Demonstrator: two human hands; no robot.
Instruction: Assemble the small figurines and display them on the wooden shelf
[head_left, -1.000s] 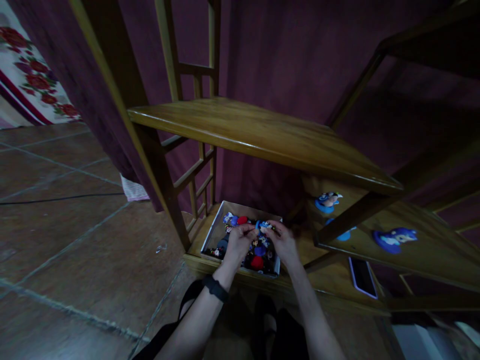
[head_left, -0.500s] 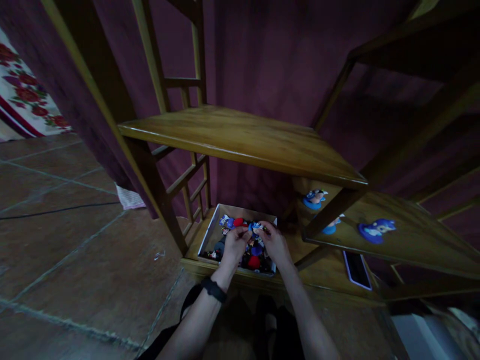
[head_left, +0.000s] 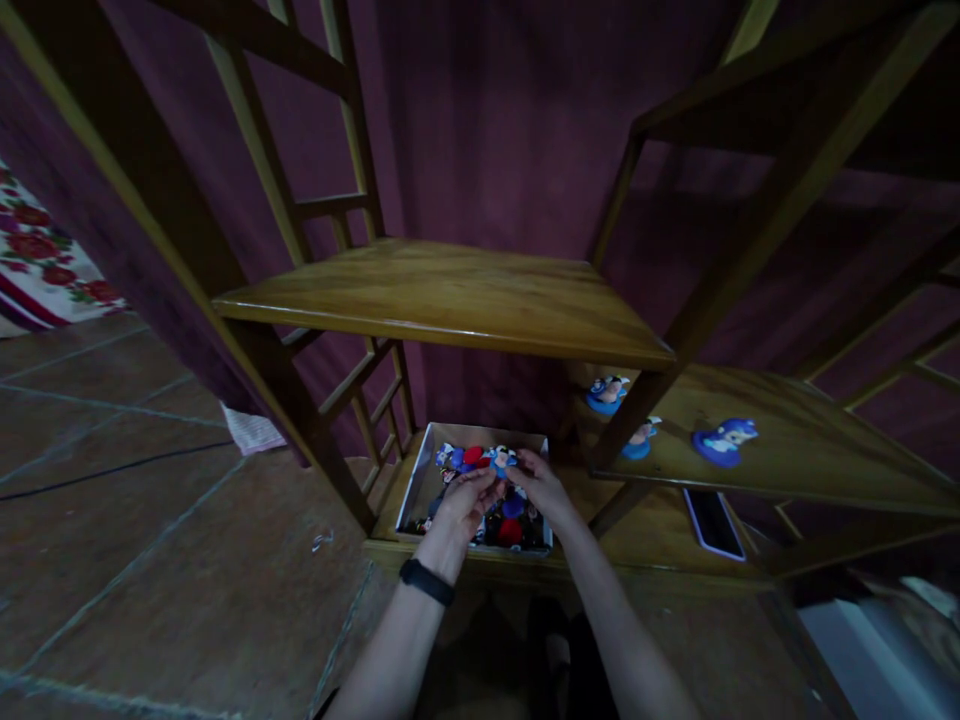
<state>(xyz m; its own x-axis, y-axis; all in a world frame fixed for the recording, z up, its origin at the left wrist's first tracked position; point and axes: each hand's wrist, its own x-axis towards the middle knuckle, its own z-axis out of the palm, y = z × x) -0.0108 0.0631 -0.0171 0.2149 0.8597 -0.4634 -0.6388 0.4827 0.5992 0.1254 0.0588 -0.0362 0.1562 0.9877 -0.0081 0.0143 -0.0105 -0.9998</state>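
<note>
An open white-walled box full of small coloured toy figures sits on the lowest board of a wooden shelf unit. Both my hands are over it. My left hand, a black band on its wrist, has its fingers curled. My right hand is beside it with fingers pinched. Between their fingertips is a small blue and white figure, which both hands hold just above the pile.
A bare wooden shelf juts out above the box. On the lower right shelf stand three blue figures. A phone lies on the bottom board. Tiled floor with a black cable is left; a floral cloth hangs far left.
The view has tilted up and shifted slightly. My hands have stayed over the box, drawing closer together around the blue figure.
</note>
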